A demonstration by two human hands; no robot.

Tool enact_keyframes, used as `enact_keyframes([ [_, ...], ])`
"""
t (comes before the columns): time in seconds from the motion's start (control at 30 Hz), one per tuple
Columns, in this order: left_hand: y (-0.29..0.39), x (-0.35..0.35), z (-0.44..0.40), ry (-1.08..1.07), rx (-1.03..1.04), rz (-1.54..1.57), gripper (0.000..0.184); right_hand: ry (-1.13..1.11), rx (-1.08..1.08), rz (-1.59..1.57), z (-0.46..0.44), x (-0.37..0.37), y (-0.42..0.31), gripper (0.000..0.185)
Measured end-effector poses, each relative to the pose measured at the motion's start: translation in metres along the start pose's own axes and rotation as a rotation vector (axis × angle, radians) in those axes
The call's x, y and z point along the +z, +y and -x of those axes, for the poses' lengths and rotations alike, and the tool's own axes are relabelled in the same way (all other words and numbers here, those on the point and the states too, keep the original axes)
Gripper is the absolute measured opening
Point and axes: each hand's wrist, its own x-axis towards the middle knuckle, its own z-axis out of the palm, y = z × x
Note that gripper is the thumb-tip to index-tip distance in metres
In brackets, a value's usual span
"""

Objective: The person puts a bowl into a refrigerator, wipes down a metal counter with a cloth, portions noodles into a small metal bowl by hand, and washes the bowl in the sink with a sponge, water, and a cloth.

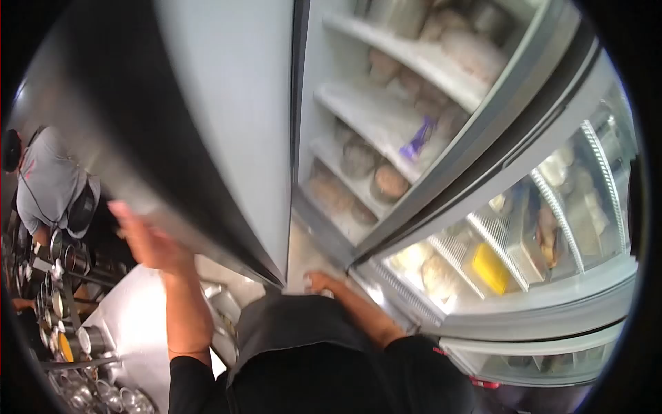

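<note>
My left hand [153,240] is raised at the outer side of a tall refrigerator door [227,124], which stands swung open. Its fingers are stretched out and smeared by motion, and they look to be against the door's face. My right hand [321,283] is low in front of my apron [296,324], near the foot of the open refrigerator. Its fingers are curled, with a small pale bit showing by them that I cannot make out. Inside the open refrigerator, shelves [372,110] carry blurred containers and wrapped food, with a purple packet [418,138] among them.
On the right stands a glass-door refrigerator [524,228], lit inside, with a yellow item [489,268] on a rack. A steel counter [134,324] runs on the left beside several metal pots [93,339]. A person in a grey shirt [52,179] stands at the far left.
</note>
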Motion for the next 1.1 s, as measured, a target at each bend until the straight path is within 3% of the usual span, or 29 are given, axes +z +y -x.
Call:
enact_keyframes([
  [0.07,0.036,0.006,0.013,-0.219,-0.265,0.110,0.041,0.003,0.016,0.097,0.004,0.010,0.000,0.075],
  [0.13,0.088,0.032,0.037,-0.710,-1.088,1.250,0.050,0.132,-0.008,0.006,0.007,0.025,0.019,0.095],
  [0.17,0.105,0.041,-0.039,-0.591,-0.543,0.946,0.049,0.187,0.126,-0.144,0.037,0.001,-0.017,0.095],
  [0.2,0.125,0.044,-0.056,-0.576,-0.674,1.151,0.050,0.302,0.200,-0.260,0.033,0.015,0.001,0.092],
  [0.23,0.133,0.052,-0.050,-0.608,-0.675,1.201,0.050,0.498,0.100,-0.383,0.040,0.014,0.004,0.079],
  [0.27,0.139,0.056,-0.055,-0.624,-0.668,1.263,0.050,0.563,0.185,-0.476,0.025,0.044,0.059,0.064],
  [0.33,0.138,0.064,-0.053,-0.717,-0.721,1.458,0.059,0.755,0.297,-0.544,0.048,0.033,0.051,0.064],
  [0.37,0.130,0.068,-0.050,-0.830,-0.707,1.631,0.072,0.711,0.185,-0.648,0.054,0.025,0.045,0.058],
  [0.43,0.109,0.070,-0.038,-0.869,-0.654,1.772,0.079,0.722,0.306,-0.670,0.061,0.019,0.061,0.058],
  [0.5,0.062,0.079,0.004,-1.018,-0.478,1.529,0.085,0.771,0.507,-0.702,0.064,0.014,0.079,0.060],
  [0.53,0.031,0.083,0.030,-1.127,-0.455,1.367,0.076,0.799,0.601,-0.714,0.053,0.007,0.082,0.061],
  [0.6,-0.043,0.086,0.101,-1.360,-0.657,1.276,0.070,1.057,0.685,-0.800,0.050,-0.010,0.047,0.060],
  [0.63,-0.084,0.076,0.136,-1.672,-0.899,1.077,0.066,1.074,0.889,-0.917,0.043,-0.011,0.041,0.066],
  [0.67,-0.119,0.061,0.192,-1.638,-0.840,0.828,0.064,0.951,1.279,-0.924,0.033,-0.026,0.031,0.061],
  [0.7,-0.155,0.042,0.240,-1.821,-0.903,0.567,0.063,0.868,1.372,-0.921,0.024,-0.030,0.024,0.059],
  [0.73,-0.192,0.018,0.292,-1.984,-0.904,0.347,0.063,0.773,1.332,-0.876,0.013,-0.025,0.022,0.057],
  [0.77,-0.219,0.008,0.273,-2.198,-0.919,0.126,0.064,0.667,1.276,-0.819,0.001,-0.020,0.020,0.055],
  [0.8,-0.246,-0.009,0.280,-2.279,-0.933,0.078,0.065,0.562,1.214,-0.761,-0.017,-0.019,0.016,0.053],
  [0.83,-0.273,-0.027,0.303,-2.345,-1.084,0.105,0.067,0.460,1.148,-0.704,-0.041,-0.023,0.013,0.051],
  [0.97,-0.348,-0.040,0.289,-2.191,-1.222,0.123,0.069,0.191,0.900,-0.531,-0.154,-0.067,-0.001,0.043],
  [1.1,-0.406,-0.010,0.267,-2.143,-1.172,-0.044,0.066,0.160,0.709,-0.538,-0.289,-0.127,-0.019,0.035],
])
